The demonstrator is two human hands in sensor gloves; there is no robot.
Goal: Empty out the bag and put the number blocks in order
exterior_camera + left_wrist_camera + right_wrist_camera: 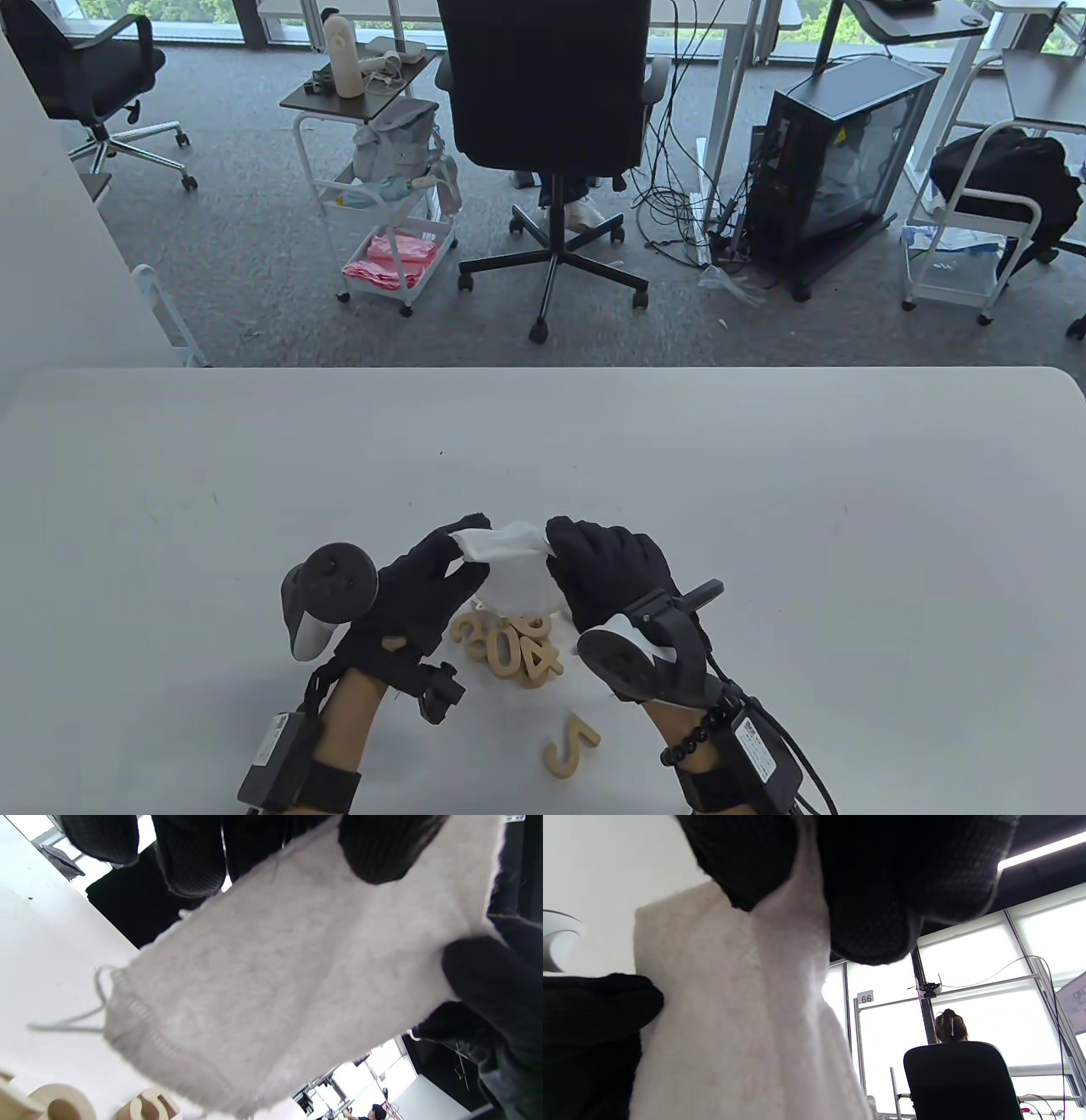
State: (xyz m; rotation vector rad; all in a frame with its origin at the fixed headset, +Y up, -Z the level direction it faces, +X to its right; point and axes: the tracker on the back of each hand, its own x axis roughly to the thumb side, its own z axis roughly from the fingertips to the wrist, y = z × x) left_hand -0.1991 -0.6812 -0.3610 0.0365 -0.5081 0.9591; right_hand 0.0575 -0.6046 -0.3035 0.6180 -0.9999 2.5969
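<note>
1. Two gloved hands hold one small white bag [519, 570] up over the table [764, 475]; we take this bag as our landmark.
2. We see the left hand [424, 586] gripping the bag's left top corner, and the right hand [607, 569] gripping its right top corner, so the cloth hangs between them.
3. In the left wrist view the bag [288, 984] looks like soft, fuzzy off-white fabric with a stitched hem along its lower edge, and a thin drawstring [80, 1014] trails out from that hem. Black fingertips [382, 849] press on the cloth from above.
4. In the right wrist view the bag [742, 1018] hangs as a pale, slightly creased panel, pinched under dark gloved fingers [869, 921].
5. Directly below the bag, we see a cluster of pale wooden number blocks [509, 649] lying on the table, touching and partly overlapping. We can read a 3 [472, 635], a 0 [502, 654] and a 4 [540, 660]; another block just under the bag's hem is too hidden to read.
6. Farther toward us from the bag, apart from the cluster, a wooden 5 [570, 747] lies flat by itself.
7. Rounded block edges [63, 1103] show under the bag's hem in the left wrist view.
8. Beyond the bag, past the table's far edge, stands a black office chair [547, 102].
</note>
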